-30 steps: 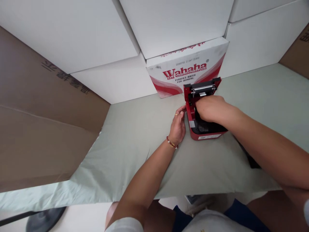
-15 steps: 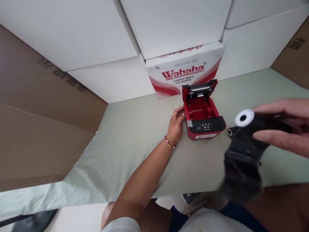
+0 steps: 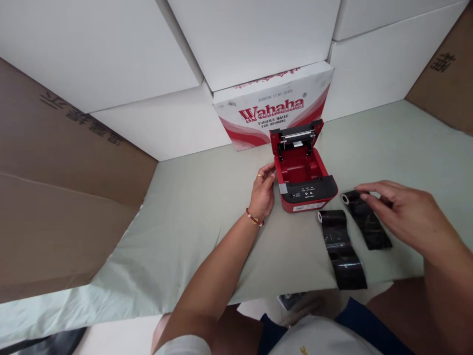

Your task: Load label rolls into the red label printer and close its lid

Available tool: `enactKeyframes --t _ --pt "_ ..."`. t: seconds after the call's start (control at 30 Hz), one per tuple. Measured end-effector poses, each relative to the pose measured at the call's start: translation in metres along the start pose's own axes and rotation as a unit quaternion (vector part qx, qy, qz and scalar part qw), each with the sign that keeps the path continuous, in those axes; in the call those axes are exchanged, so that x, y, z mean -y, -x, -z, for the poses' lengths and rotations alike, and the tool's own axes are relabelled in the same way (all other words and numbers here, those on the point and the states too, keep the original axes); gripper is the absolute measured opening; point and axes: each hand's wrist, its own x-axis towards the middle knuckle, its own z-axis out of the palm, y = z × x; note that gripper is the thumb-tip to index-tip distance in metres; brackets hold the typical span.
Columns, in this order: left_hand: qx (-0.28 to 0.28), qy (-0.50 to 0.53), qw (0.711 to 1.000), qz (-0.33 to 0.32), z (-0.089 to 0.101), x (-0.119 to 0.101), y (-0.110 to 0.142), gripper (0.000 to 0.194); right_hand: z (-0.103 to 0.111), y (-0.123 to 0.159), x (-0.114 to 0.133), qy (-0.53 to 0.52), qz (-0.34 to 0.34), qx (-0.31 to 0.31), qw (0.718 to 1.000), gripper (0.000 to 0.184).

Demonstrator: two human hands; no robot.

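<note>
Your left hand (image 3: 262,197) lies along the left side of the red printer (image 3: 308,192), its fingers loosely bent against the wall and closed round nothing that shows. Keep that contact light, I'd say: enough to steady the body without pushing it back towards the carton (image 3: 273,113) behind it.

Your right hand (image 3: 410,212) is to the right of the printer, thumb and forefinger narrowed together at the outer black roll (image 3: 367,222); you cannot tell from this angle whether they pinch it or just touch. That roll lies just beside the printer's front right corner, its loose tail running towards you. For a sure hold, it seems best to take the core end and the wound film together, so the tail doesn't pull off more turns.

Mind the inner black roll (image 3: 342,251), which lies on the near side of the printer's right corner, between the printer and your body. Its tail reaches down about to the front edge of the cloth, so a low forearm could catch it. Lift your wrist a little to pass over it, and leave the printer's raised lid (image 3: 301,132) out of your arm's path
</note>
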Motion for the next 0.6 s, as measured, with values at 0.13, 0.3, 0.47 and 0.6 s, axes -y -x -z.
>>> enactKeyframes --t 0.13,0.3,0.47,0.6 --pt "0.001 -0.005 1.0 -0.004 0.001 0.001 -0.001 0.037 -0.008 -0.019 -0.029 0.068 0.02 0.071 0.995 0.033" --pt "-0.003 0.005 1.0 -0.005 0.002 0.003 -0.002 0.037 -0.012 -0.027 -0.056 0.046 0.044 0.134 0.989 0.03" --pt "-0.005 0.024 1.0 -0.012 0.003 0.005 -0.002 0.035 0.005 -0.024 -0.044 -0.006 0.11 0.128 0.986 0.025" --pt "0.004 0.009 1.0 -0.02 0.004 0.008 -0.004 0.035 0.042 -0.016 -0.014 0.049 0.107 0.051 0.992 0.026"
